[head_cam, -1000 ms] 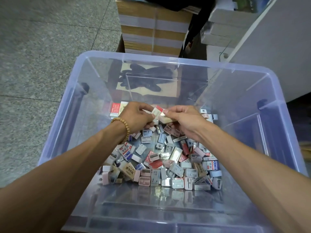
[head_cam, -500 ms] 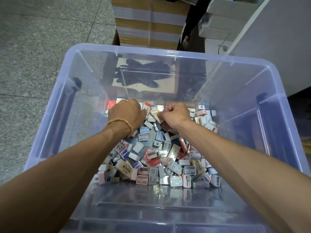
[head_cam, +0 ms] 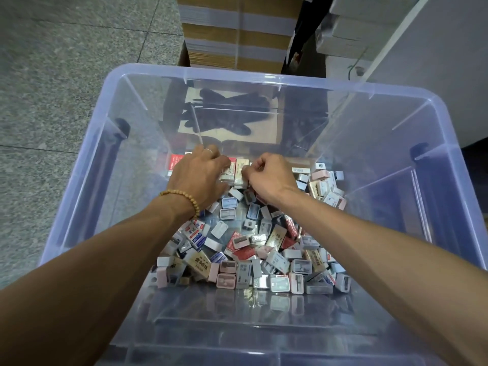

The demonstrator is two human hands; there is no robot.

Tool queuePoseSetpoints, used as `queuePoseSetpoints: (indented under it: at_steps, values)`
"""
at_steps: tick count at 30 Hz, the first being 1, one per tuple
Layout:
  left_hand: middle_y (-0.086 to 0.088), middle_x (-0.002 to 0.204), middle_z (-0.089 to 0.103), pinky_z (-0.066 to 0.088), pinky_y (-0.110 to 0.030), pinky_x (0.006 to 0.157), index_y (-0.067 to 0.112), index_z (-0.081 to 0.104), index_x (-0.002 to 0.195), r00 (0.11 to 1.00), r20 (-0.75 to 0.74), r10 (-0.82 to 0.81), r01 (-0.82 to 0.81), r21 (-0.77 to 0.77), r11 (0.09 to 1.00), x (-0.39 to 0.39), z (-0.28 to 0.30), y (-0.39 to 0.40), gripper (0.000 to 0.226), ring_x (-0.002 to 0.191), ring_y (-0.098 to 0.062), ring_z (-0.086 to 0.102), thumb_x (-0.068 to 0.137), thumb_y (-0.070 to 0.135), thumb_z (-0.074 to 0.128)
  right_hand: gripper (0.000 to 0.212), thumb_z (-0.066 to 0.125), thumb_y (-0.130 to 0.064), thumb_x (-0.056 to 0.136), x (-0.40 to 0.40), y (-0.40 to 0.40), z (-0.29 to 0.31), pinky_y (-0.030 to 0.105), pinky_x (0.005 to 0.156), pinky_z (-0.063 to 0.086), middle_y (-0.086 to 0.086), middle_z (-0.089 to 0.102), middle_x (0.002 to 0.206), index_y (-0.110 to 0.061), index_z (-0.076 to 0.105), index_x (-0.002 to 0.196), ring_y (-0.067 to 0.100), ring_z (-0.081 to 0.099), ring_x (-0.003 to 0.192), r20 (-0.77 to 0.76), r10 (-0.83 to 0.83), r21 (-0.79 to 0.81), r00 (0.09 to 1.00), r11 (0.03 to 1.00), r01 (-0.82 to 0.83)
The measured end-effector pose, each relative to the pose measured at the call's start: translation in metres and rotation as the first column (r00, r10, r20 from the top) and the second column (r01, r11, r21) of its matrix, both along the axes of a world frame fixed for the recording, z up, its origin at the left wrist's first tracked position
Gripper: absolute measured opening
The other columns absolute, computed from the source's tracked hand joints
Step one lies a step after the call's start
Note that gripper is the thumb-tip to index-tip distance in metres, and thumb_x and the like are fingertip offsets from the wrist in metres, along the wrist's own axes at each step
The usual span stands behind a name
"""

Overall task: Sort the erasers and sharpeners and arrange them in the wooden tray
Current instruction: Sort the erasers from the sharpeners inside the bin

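erasers and sharpeners (head_cam: 253,249) are lying heaped on the floor of a clear plastic bin (head_cam: 111,165), and both hands are working at the far edge of that pile. the left hand (head_cam: 198,175), bead bracelet (head_cam: 184,198) on its wrist, is curling its fingers over a beige eraser (head_cam: 229,172). the right hand (head_cam: 269,175) is pinching a second beige eraser (head_cam: 241,173) just beside it. cardboard boxes (head_cam: 237,30) are sitting beyond the bin.
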State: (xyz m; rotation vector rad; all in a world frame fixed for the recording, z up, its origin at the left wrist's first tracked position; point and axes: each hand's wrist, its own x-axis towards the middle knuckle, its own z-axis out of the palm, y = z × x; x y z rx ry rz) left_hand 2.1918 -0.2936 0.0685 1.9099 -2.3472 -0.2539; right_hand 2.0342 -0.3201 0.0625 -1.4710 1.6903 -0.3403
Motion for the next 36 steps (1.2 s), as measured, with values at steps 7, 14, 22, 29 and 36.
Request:
queuePoseSetpoints:
  at_steps: [7,14,22,29,36]
  values:
    - [-0.006,0.107,0.060,0.050,-0.037,0.075,0.016,0.064,0.121,0.999,-0.039,-0.024,0.024,-0.007,1.000,0.004,-0.005,-0.001,0.038,0.098,-0.026,0.050,0.084,0.007,0.070,0.040,0.075,-0.018,0.084,-0.010,0.011,-0.005,0.035,0.079,0.048,0.003,0.058,0.109,-0.014,0.051,0.115,0.023,0.056,0.095,-0.255,0.422,-0.216,0.870,0.852,-0.477]
    - [-0.005,0.110,0.059,0.050,-0.039,0.084,0.018,0.065,0.122,0.990,-0.143,0.002,0.007,0.064,0.998,0.010,-0.006,-0.009,0.045,0.106,-0.027,0.049,0.079,0.006,0.074,0.033,0.069,-0.022,0.090,-0.008,0.003,-0.009,0.027,0.070,0.028,-0.001,0.052,0.103,-0.014,0.051,0.116,0.019,0.047,0.088,-0.313,0.429,-0.264,0.847,0.818,-0.512]
    - [-0.006,0.116,0.058,0.048,-0.039,0.091,0.019,0.063,0.126,0.986,-0.158,0.052,-0.041,0.076,0.996,0.008,-0.007,-0.008,0.046,0.111,-0.027,0.048,0.083,0.005,0.070,0.044,0.076,-0.027,0.084,-0.008,-0.002,-0.001,0.030,0.075,0.040,0.001,0.061,0.115,-0.018,0.053,0.121,0.020,0.056,0.096,-0.273,0.451,-0.203,0.850,0.836,-0.509]
    - [-0.007,0.119,0.058,0.046,-0.038,0.096,0.018,0.063,0.127,0.979,-0.172,0.108,-0.092,0.098,0.991,0.001,-0.001,-0.005,0.045,0.112,-0.027,0.047,0.084,0.006,0.070,0.029,0.071,-0.023,0.090,-0.061,0.005,0.033,0.024,0.075,0.052,-0.015,0.064,0.086,-0.017,0.063,0.118,0.004,0.064,0.081,-0.162,0.450,0.059,0.878,0.893,-0.447]
    - [-0.002,0.107,0.062,0.047,-0.035,0.091,0.017,0.069,0.107,0.936,-0.326,0.132,-0.092,0.133,0.987,-0.029,0.019,0.005,0.033,0.109,-0.022,0.052,0.082,0.038,0.071,0.010,0.074,-0.024,0.085,-0.082,0.029,0.035,0.034,0.077,0.054,-0.004,0.068,0.093,-0.022,0.067,0.092,0.018,0.063,0.087,-0.421,0.649,0.338,0.633,0.760,-0.555]
